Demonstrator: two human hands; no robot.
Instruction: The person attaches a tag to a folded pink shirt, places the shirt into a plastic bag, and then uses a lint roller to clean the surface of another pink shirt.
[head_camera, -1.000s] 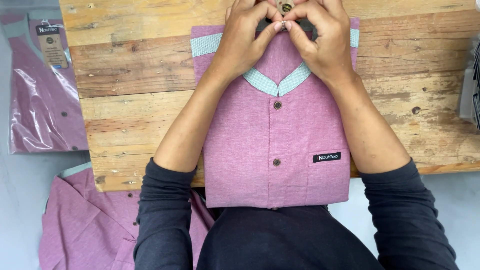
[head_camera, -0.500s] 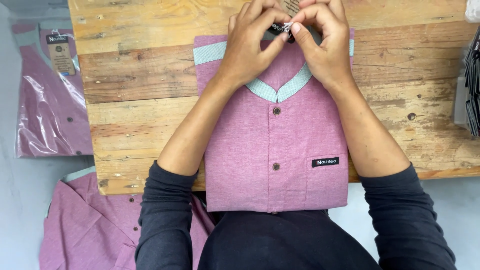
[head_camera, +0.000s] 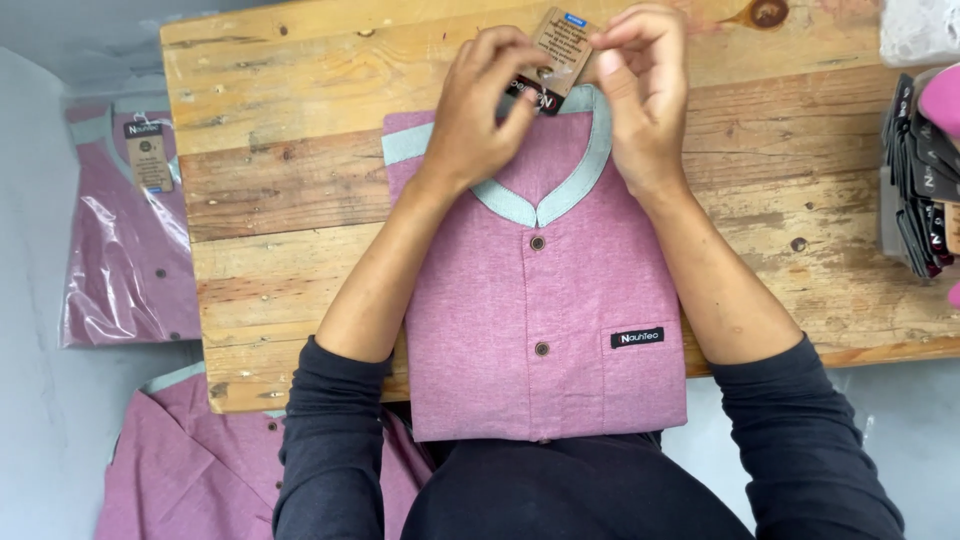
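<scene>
A folded pink shirt (head_camera: 550, 300) with a pale green collar and dark buttons lies on a rough wooden table (head_camera: 280, 200). My left hand (head_camera: 480, 110) and my right hand (head_camera: 640, 90) meet above the collar. Together they pinch a small brown cardboard tag (head_camera: 562, 42) with a black tag beneath it. The fingers of both hands hide how the tags join the collar.
A bagged pink shirt (head_camera: 125, 240) with its own tag lies left of the table. An unfolded pink shirt (head_camera: 190, 460) lies at the lower left. A stack of black tags (head_camera: 920, 180) sits at the right edge, and a white object (head_camera: 920, 30) at the top right.
The view has tilted so the table's far edge shows. My hands, earlier bunched tight over the collar, have lifted the brown tag clear so its face is visible.
</scene>
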